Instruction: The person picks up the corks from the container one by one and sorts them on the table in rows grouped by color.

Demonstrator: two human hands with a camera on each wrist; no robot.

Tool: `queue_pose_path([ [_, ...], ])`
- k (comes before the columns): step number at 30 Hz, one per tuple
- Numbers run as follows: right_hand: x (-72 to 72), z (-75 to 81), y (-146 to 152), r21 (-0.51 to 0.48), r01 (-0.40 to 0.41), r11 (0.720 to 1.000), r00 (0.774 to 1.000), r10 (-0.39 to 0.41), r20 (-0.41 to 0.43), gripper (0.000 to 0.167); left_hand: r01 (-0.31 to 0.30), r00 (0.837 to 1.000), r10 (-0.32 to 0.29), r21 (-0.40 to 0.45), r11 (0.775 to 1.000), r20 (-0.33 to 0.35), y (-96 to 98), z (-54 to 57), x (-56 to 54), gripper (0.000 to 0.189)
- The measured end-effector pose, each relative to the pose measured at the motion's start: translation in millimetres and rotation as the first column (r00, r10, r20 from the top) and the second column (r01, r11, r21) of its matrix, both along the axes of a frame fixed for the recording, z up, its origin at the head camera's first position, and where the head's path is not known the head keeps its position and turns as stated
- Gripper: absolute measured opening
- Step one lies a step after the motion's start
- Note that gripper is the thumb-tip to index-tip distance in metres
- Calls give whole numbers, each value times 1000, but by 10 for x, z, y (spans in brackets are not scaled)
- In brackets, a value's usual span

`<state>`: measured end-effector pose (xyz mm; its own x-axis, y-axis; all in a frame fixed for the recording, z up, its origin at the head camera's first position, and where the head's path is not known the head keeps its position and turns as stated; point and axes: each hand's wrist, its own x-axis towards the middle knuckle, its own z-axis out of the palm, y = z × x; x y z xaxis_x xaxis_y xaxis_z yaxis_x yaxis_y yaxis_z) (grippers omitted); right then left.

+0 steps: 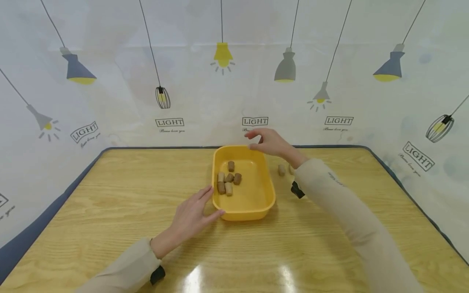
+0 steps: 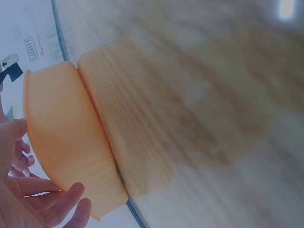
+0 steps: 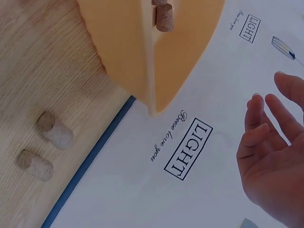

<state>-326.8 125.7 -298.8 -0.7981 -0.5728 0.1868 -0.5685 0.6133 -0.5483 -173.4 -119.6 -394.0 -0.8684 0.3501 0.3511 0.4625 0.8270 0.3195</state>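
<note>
A yellow plastic tub stands on the table, with several light and dark brown corks gathered toward its left side. My left hand rests against the tub's near left corner, thumb and fingers spread along the rim; the left wrist view shows its fingers on the outer wall. Above the tub's far right corner hovers my right hand, empty, its fingers loosely bent. Two pale corks lie on the table right of the tub, one cork slightly nearer it than the other cork.
The wooden table ends at a dark blue edge along the back. Behind it rises a white wall covering printed with lamps and the word LIGHT. A black strap piece hangs under the right sleeve.
</note>
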Motion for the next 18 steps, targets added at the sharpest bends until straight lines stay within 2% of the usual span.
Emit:
queue_pose_path([
  [12, 10, -58, -437, 24, -73, 997, 997, 74, -21, 36, 1, 1000, -1, 5, 1000, 9, 2, 16, 4, 72],
  [18, 23, -115, -629, 54, -61, 997, 998, 59, 32, 36, 3, 1000, -3, -2, 1000, 4, -2, 15, -4, 72],
])
